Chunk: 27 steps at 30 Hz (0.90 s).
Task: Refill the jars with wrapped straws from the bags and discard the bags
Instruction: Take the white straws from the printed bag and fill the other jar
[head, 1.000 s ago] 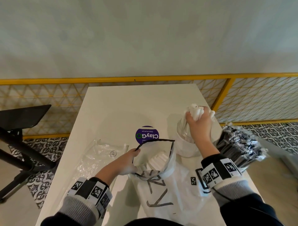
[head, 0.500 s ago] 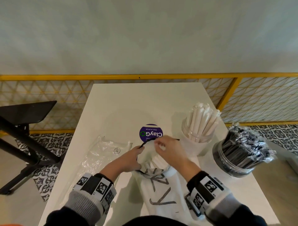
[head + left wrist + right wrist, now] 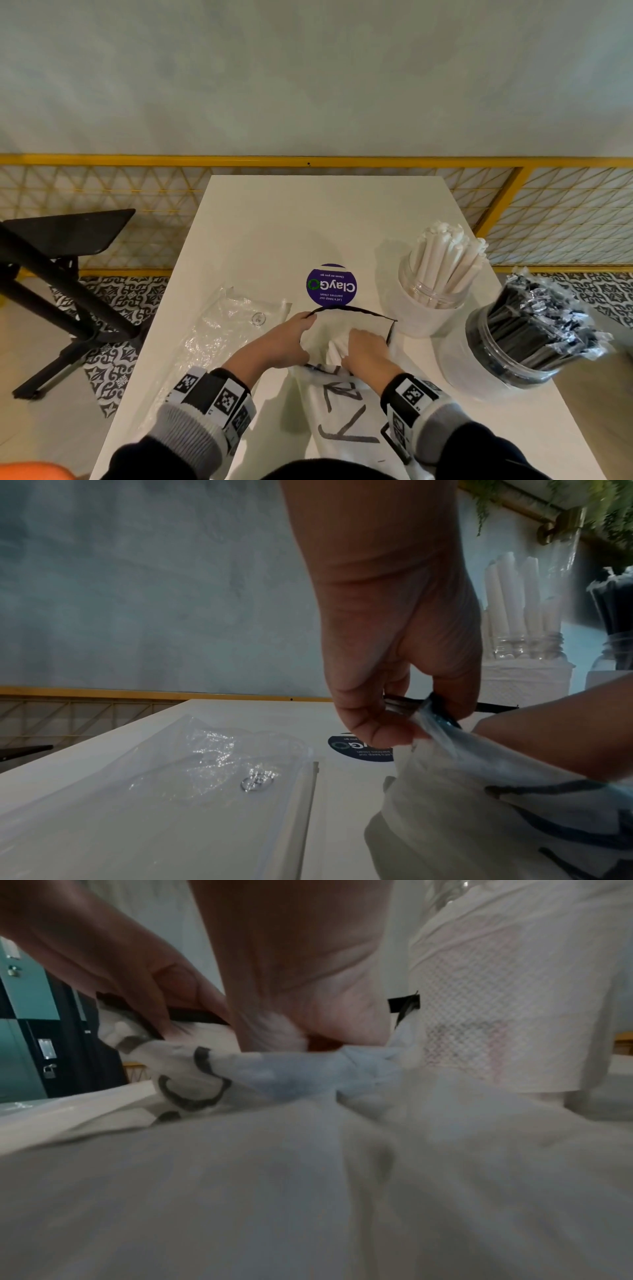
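Note:
A white plastic bag (image 3: 342, 421) with a black-rimmed mouth lies open at the table's near middle. My left hand (image 3: 306, 324) pinches the left side of its rim (image 3: 416, 712) and holds the mouth open. My right hand (image 3: 350, 342) reaches inside, fingers curled round a bunch of white wrapped straws (image 3: 333, 351); in the right wrist view the fingertips are hidden in the bag (image 3: 308, 1177). A clear jar of white wrapped straws (image 3: 442, 270) stands just right of the bag. Further right is a jar of black wrapped straws (image 3: 527, 339).
An empty clear plastic bag (image 3: 233, 325) lies flat on the white table (image 3: 325, 219) left of my left hand. A round purple sticker (image 3: 331, 284) is behind the bag's mouth. A yellow mesh railing (image 3: 102, 205) runs behind the table, and a black stand (image 3: 61, 260) is at the left.
My right hand left the white-straw jar, swung back left and went down into the bag onto more straws. The left hand has kept hold of the bag's rim.

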Each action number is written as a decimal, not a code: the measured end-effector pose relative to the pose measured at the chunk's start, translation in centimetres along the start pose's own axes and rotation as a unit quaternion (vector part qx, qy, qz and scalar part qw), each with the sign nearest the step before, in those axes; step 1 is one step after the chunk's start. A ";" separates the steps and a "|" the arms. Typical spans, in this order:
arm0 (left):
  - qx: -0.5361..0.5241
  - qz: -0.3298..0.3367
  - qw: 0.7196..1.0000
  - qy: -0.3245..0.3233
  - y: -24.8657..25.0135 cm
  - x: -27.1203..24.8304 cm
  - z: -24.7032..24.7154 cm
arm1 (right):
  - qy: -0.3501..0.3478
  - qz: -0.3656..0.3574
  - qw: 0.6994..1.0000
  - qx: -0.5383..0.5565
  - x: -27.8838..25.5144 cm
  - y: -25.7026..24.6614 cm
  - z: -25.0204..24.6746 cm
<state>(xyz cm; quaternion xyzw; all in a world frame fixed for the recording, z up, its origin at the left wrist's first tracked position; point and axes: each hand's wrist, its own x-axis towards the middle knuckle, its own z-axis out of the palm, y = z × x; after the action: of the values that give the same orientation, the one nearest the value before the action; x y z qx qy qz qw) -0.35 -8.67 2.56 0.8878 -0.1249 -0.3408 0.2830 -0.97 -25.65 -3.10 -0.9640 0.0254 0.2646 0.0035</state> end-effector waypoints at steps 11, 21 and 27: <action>0.021 -0.004 1.000 0.000 0.0 0.0 -0.3 | -0.034 -0.013 0.995 0.092 0.1 1.0 -1.5; 0.015 -0.002 1.000 0.001 0.7 0.3 -0.6 | 0.036 -0.008 0.983 0.182 -0.2 2.0 -2.6; 0.024 -0.004 1.000 0.002 0.6 0.5 -0.6 | 0.110 -0.089 0.940 0.311 -1.9 1.9 -5.1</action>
<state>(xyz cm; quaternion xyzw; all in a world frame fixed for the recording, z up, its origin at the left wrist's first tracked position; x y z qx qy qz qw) 0.40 -9.14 3.04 0.8954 -0.1289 -0.3373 0.2604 -0.11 -27.53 2.29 -0.9361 0.0210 0.1347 0.3243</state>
